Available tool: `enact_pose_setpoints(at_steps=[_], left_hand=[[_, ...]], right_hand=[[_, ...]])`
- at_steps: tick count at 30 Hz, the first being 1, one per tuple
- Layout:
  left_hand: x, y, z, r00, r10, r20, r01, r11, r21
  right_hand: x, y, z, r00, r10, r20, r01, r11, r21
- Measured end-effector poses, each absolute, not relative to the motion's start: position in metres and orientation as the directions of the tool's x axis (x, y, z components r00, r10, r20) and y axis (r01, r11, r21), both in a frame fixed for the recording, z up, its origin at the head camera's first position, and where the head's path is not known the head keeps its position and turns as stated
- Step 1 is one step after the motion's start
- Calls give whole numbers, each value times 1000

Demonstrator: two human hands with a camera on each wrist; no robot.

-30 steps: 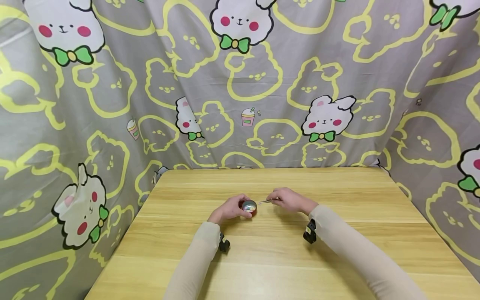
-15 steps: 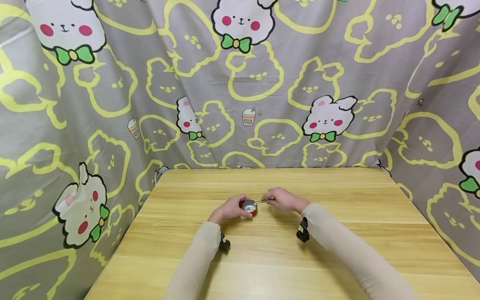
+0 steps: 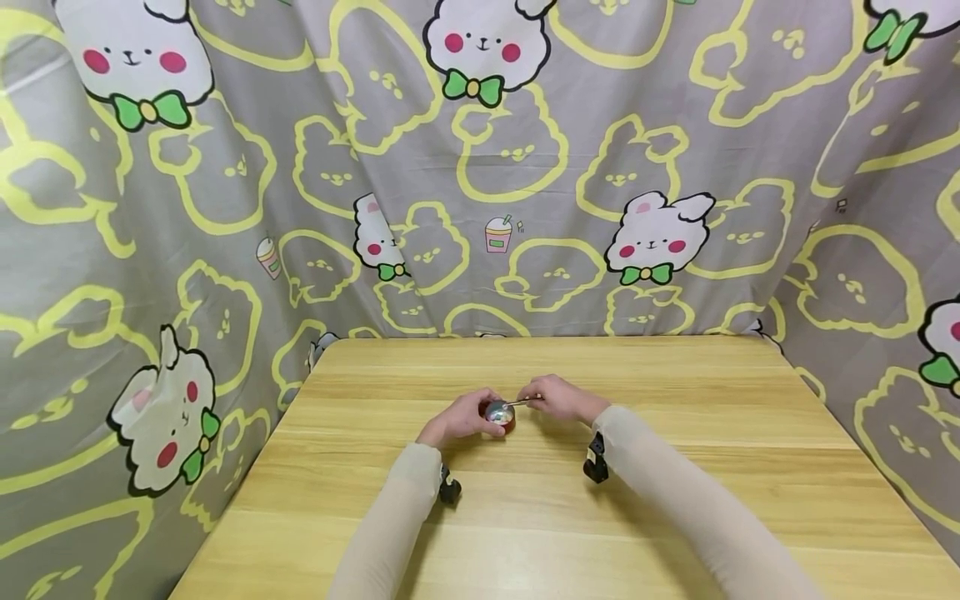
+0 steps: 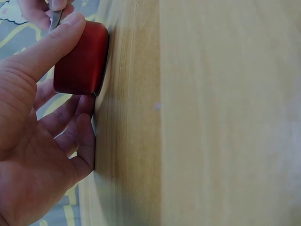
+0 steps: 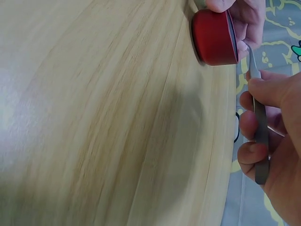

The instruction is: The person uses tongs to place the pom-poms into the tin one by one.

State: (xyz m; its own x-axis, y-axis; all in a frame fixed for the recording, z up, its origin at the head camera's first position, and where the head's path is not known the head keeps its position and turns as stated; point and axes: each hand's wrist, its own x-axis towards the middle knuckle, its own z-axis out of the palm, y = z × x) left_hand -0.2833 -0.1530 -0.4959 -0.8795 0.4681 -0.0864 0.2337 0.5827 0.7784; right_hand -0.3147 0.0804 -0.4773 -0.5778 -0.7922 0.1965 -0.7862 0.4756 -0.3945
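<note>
A small round red tin (image 3: 511, 426) stands on the table with its open top up, and several small pale and coloured bits show inside it. My left hand (image 3: 467, 415) grips the tin from the left, thumb at the near side and fingers round the far side. In the right wrist view, metal tweezers (image 5: 260, 115) lie along the fingers of my right hand (image 5: 282, 122), pinched between thumb and fingers. Their narrow tips reach over the tin's rim in the head view. From the left wrist, the tin's smooth red wall (image 4: 84, 61) hides its contents.
A light wooden table (image 3: 480, 533) spreads under both hands. Grey curtains (image 3: 555, 167) with cartoon prints hang behind it and along both sides. Black wrist cameras are strapped beneath both sleeves, one by the right cuff (image 3: 596, 460).
My right hand has moved left with the tweezers, bringing their tips from beside the tin to over its opening. My left hand and the tin have stayed in place.
</note>
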Motion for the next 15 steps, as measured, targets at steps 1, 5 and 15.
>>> enact_pose_setpoints(at_steps=[1, 5, 15], left_hand=[[-283, -153, -496, -879, 468, -89, 233, 586, 776], [-282, -155, -497, -880, 465, -91, 236, 597, 767], [-285, -155, -498, -876, 476, -77, 239, 568, 787]], right_hand=[[-315, 79, -478, -578, -792, 197, -786, 475, -396], [-314, 76, -478, -572, -797, 195, -788, 468, -400], [-314, 70, -477, -602, -777, 182, -763, 494, -417]])
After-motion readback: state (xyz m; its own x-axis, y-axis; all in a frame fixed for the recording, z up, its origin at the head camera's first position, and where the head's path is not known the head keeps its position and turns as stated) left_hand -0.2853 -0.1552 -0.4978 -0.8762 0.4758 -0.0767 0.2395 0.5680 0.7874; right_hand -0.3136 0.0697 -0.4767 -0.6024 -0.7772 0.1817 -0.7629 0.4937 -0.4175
